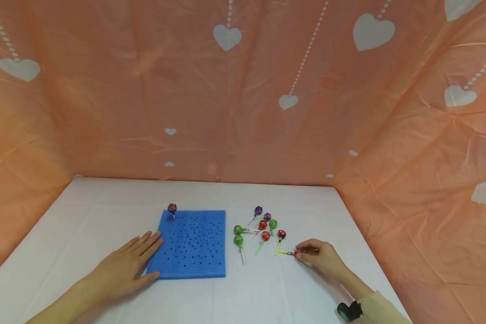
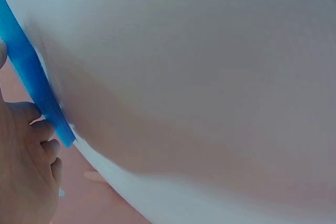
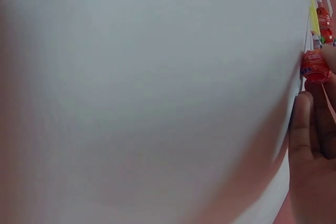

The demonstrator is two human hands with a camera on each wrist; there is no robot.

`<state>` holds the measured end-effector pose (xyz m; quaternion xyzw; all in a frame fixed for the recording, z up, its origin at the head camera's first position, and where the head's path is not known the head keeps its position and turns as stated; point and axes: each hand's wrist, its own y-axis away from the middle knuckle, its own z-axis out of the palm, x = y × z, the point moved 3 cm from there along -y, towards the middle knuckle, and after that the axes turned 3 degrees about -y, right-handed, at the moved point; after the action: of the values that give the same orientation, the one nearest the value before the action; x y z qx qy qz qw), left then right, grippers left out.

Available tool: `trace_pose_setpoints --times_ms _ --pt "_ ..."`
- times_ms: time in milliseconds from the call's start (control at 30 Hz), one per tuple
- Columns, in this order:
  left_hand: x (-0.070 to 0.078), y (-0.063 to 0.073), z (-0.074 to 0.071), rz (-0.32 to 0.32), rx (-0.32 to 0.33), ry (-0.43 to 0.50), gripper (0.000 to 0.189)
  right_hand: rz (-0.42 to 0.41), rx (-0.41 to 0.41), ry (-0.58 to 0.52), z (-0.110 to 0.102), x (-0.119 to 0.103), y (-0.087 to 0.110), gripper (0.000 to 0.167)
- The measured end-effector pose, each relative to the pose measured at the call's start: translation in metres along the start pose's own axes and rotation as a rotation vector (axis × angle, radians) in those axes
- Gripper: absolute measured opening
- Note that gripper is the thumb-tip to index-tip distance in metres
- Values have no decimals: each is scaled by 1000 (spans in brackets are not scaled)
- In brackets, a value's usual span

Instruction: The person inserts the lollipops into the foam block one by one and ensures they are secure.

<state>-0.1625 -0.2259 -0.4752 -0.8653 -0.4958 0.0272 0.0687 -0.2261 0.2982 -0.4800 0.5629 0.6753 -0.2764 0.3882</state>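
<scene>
My left hand lies with straight fingers against the left edge of a blue foam board dotted with small holes. A dark red-brown lollipop stands upright near the board's far left corner. With thumb and fingers, my right hand pinches a red-wrapped lollipop by its candy head. Its yellow stick points left, close to the table. Just beyond it lies a dark red lollipop, also on a yellow stick.
Between the board and my right hand, several lollipops lie loose on the white table: green ones, red ones and purple ones. An orange curtain with pale hearts hangs behind the table and at both sides.
</scene>
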Motion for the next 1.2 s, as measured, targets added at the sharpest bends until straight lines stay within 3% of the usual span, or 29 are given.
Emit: trace_pose_setpoints --times_ms 333,667,800,933,1200 --pt "-1 2 0 3 0 2 82 13 0 13 3 -1 2 26" --pt "-1 2 1 -14 -20 24 82 -58 7 -60 -2 -7 0 28" --pt "-1 1 2 -11 -27 25 82 -64 32 -102 -1 -16 -3 29" --pt "-1 1 2 -10 -25 17 82 -121 62 -119 2 -29 -9 29" --pt "-1 1 2 -6 -12 13 82 -172 76 -140 23 -55 -24 29"
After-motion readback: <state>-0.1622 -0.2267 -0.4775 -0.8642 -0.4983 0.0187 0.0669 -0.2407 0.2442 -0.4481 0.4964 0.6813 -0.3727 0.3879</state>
